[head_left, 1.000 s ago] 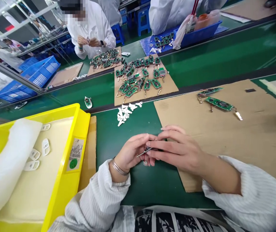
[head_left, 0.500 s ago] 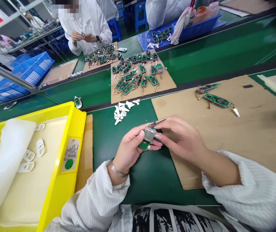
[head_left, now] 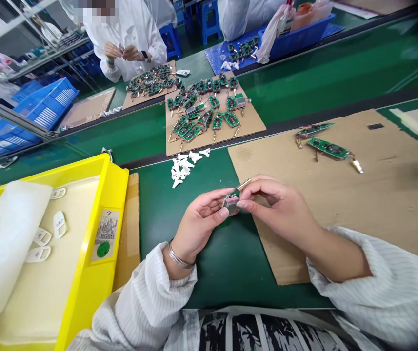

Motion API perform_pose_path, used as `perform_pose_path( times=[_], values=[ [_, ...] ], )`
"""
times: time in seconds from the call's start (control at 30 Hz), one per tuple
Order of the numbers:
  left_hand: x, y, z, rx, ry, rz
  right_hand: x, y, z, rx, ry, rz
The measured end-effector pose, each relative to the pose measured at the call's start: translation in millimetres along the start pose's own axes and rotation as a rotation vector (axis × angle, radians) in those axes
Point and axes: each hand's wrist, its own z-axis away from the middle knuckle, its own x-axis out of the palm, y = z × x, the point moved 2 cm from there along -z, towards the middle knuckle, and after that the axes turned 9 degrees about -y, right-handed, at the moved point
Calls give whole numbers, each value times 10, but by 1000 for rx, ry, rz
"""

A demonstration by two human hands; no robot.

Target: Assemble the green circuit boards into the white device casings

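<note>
While the left hand (head_left: 203,217) clamps a small circuit board (head_left: 231,205) between thumb and fingers, seen in the head view, the right hand (head_left: 280,202) meets it at its right edge, thumb and fingertips brought close together; whether these grip the board or only touch it, I cannot tell. The board is held tilted above the green tabletop (head_left: 172,243), its grey screen showing and a brass-coloured tip (head_left: 244,184) sticking out at the top, beside the right fingers.

Under the right forearm lies a large cardboard sheet (head_left: 358,209) bearing two more boards (head_left: 329,148). Beyond the hands is a loose cluster of white plastic pieces (head_left: 179,173), and behind it a smaller cardboard (head_left: 250,124) crowded with boards. To the left stands a yellow bin (head_left: 119,183) containing white casings (head_left: 60,224) and a whitish, translucent bundle (head_left: 11,234).
</note>
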Motion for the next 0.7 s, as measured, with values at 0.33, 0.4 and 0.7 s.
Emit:
perform_pose_path(
  times=[0.33,0.4,0.7],
  values=[
    [39,6,9,30,0,-29,34,-68,34,-207,-12,213],
    [42,-4,12,41,-12,-21,38,-65,39,-214,-12,195],
    [1,-48,8,17,-41,-43,27,-22,-3,-45,-53,-12]
  ],
)
